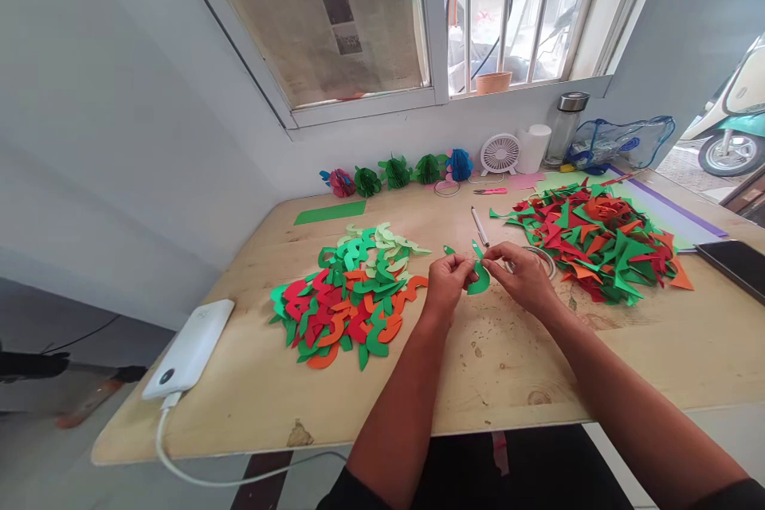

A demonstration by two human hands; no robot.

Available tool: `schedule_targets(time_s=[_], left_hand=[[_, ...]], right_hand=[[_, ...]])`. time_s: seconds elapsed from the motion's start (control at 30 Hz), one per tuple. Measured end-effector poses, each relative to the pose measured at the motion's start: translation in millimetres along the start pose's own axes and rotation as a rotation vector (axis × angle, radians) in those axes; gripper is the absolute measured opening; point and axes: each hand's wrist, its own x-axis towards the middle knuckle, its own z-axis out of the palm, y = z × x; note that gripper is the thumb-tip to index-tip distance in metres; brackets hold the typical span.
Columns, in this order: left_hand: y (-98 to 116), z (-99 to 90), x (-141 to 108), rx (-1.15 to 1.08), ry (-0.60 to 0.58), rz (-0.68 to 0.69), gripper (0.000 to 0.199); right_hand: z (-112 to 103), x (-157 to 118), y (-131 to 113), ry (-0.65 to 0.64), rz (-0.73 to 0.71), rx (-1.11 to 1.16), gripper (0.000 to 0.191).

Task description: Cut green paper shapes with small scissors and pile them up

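- Nearest the head camera: black sleeves (pixel 367 492) and bare forearms (pixel 402 402), reaching over the front edge of a wooden table (pixel 502 398).
- Left hand (pixel 449 285): thumb and fingers pinched on the left side of a green curved paper cutout (pixel 479 282); partly covers it.
- Right hand (pixel 521 275): fingertips closed at the cutout's upper right edge, thumb and forefinger together.
- Cutout itself: held up between both hands, rounded bend hanging below the fingertips, one pointed tip rising above them. Exact contact under the fingers hidden.
- Just beyond the hands: white pen (pixel 480 228), lying on the table.
- Beside the right hand, partly behind it: pale coiled ring (pixel 547 261).
- Left of the hands: heap of curved paper cutouts (pixel 343 295), green, red, orange, pale green.
- Right of the hands: larger heap of pointed paper scraps (pixel 603 239), same strong colours; black phone (pixel 736 267) past it.
- Far edge: honeycomb paper ornaments (pixel 397 173) in a row, small white fan (pixel 500 154), pink-handled snips (pixel 490 191) nearer.
- Near left corner: white power bank (pixel 191 351), cable plugged in.
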Motion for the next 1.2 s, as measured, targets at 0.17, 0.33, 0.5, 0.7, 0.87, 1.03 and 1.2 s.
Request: schedule_targets(time_s=[0.17, 0.33, 0.5, 0.7, 0.87, 1.03, 1.2], left_hand=[[-0.6, 0.0, 1.8, -0.01, 0.009, -0.004, 0.02], [2.1, 0.0, 1.5, -0.021, 0.016, -0.015, 0.022], [2.7, -0.7, 1.5, -0.039, 0.014, -0.002, 0.021], [1.5, -1.6, 2.0, -0.051, 0.021, -0.002, 0.022], [3.0, -1.4, 0.4, -0.052, 0.015, 0.0, 0.022], [5.8, -0.9, -1.2, -0.05, 0.019, -0.007, 0.021], [6.0, -1.1, -0.9, -0.049, 0.025, -0.006, 0.021]], right_hand=[[-0.4, 0.3, -0.1, -0.002, -0.005, 0.001, 0.013], [-0.1, -0.2, 0.5, -0.009, -0.027, -0.007, 0.013], [-0.3, -0.8, 0.7, -0.021, -0.032, -0.007, 0.012], [-0.5, -0.9, -0.6, -0.013, -0.049, -0.003, 0.012], [0.7, -1.4, -0.6, 0.012, -0.037, -0.009, 0.01], [1.0, -1.6, -0.4, 0.011, -0.071, -0.012, 0.01], [-0.5, -0.7, -1.4, -0.024, -0.103, -0.006, 0.009]])
